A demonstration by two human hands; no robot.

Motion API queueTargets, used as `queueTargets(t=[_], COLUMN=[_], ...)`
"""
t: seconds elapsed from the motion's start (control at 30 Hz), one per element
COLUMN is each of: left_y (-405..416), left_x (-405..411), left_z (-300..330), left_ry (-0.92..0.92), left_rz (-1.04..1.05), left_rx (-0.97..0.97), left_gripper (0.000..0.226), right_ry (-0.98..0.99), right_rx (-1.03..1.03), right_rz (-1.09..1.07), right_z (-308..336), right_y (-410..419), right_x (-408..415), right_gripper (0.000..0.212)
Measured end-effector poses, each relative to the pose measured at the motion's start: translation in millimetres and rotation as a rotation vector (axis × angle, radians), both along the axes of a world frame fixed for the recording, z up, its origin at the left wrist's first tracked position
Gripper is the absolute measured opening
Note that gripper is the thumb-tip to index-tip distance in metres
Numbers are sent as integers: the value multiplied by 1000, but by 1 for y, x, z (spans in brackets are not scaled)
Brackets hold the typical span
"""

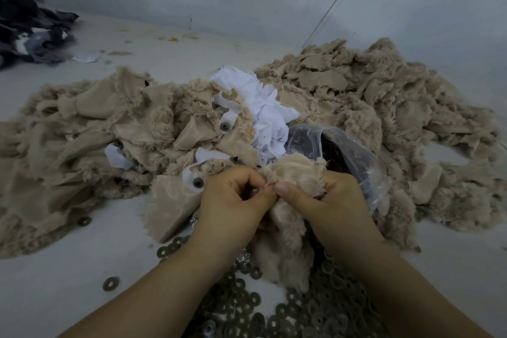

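Note:
Both my hands hold one piece of beige furry fabric (290,173) low in the middle of the view. My left hand (233,197) pinches its edge with curled fingers. My right hand (326,200) grips the same piece, thumb pressed against the cloth right beside the left fingers. The lower part of the piece hangs down between my wrists. What the fingertips pinch is too small to tell. Several grey metal washers (274,310) lie spread on the table under my forearms.
Heaps of beige fur pieces (384,107) cover the table left and right. White fabric scraps (263,107) lie between them. A clear plastic bag (345,151) with dark contents sits behind my right hand. Dark grey cloth (24,22) is piled at the far left.

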State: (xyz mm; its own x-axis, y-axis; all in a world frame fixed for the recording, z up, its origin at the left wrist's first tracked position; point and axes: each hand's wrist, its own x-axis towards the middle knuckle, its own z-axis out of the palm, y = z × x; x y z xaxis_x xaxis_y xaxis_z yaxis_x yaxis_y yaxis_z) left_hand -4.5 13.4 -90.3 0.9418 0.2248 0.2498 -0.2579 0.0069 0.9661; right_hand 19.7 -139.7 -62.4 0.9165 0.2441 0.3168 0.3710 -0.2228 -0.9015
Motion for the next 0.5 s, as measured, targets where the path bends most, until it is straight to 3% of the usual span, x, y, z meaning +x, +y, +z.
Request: queueTargets(t=[0.1,0.2,0.37,0.5], left_y=[1,0,0,0], left_x=[0,0,0,0], left_z=[1,2,5,5], left_ry=[18,11,31,91], left_rz=[7,10,-80,-99], left_rx=[-15,-21,-166,-263], left_gripper=[16,13,8,13], right_ry=[1,59,262,256], right_rx=[15,80,349,355], right_rz=[-3,26,72,53], right_z=[0,-4,-4,-6], right_y=[-1,-2,0,1], right_x=[1,3,1,1], right_gripper=[36,16,17,14])
